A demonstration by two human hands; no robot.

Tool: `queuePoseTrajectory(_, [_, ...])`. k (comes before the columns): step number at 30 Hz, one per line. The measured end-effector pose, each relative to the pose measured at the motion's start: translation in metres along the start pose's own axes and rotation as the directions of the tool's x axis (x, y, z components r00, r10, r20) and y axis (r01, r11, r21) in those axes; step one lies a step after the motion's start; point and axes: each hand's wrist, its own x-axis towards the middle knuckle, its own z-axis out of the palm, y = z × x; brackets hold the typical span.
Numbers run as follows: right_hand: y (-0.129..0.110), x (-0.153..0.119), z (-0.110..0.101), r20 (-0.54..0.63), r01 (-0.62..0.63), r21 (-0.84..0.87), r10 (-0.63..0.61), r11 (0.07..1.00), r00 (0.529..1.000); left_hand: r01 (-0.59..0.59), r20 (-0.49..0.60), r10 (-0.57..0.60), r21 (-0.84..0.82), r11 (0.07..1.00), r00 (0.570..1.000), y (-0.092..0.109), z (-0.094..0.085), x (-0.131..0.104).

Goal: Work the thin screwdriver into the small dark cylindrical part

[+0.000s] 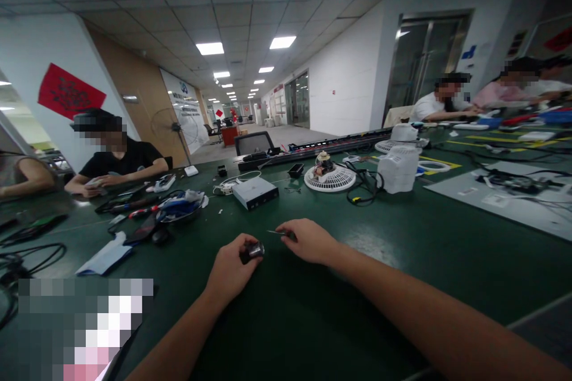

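Observation:
Over the green table (pixel 286 309), my left hand (pixel 232 268) grips a small dark, shiny metal cylinder (pixel 256 250) between thumb and fingers. One round end of it faces right; I cannot make out what it is exactly. Just to its right, my right hand (pixel 308 241) pinches a thin, pointed metal piece (pixel 276 232), its tip toward the left. Most of that piece is hidden in the fingers. The tip and the cylinder are apart. Beyond both hands lies a grey, box-shaped disc drive (pixel 254 191).
A white fan grille with a motor (pixel 329 175) and a white plastic housing (pixel 397 168) stand at the back. Left are a blue bundle (pixel 181 205), a blue cloth (pixel 106 255) and cables. A grey panel (pixel 500 196) lies right. Several people sit around the tables.

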Motion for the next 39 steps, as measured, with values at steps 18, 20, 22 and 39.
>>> queuePoseTrajectory(18, [-0.002,-0.003,0.002,0.058,0.301,-0.077,-0.297,0.950,0.953,-0.059,0.023,0.060,-0.055,0.997,0.998,0.002,0.003,-0.002])
queuePoseTrajectory(20, [-0.002,-0.004,0.002,0.066,0.300,-0.063,-0.296,0.952,0.953,-0.063,0.031,0.065,-0.047,0.997,0.997,0.001,0.003,-0.002])
queuePoseTrajectory(22, [-0.003,-0.004,0.003,0.066,0.283,-0.059,-0.279,0.957,0.958,-0.067,0.036,0.069,-0.044,0.997,0.997,0.002,0.003,-0.002])
queuePoseTrajectory(39, [-0.014,0.001,0.022,0.272,-0.348,0.513,0.236,0.785,0.933,-0.158,0.032,0.159,-0.042,0.987,0.987,0.004,0.001,-0.004])
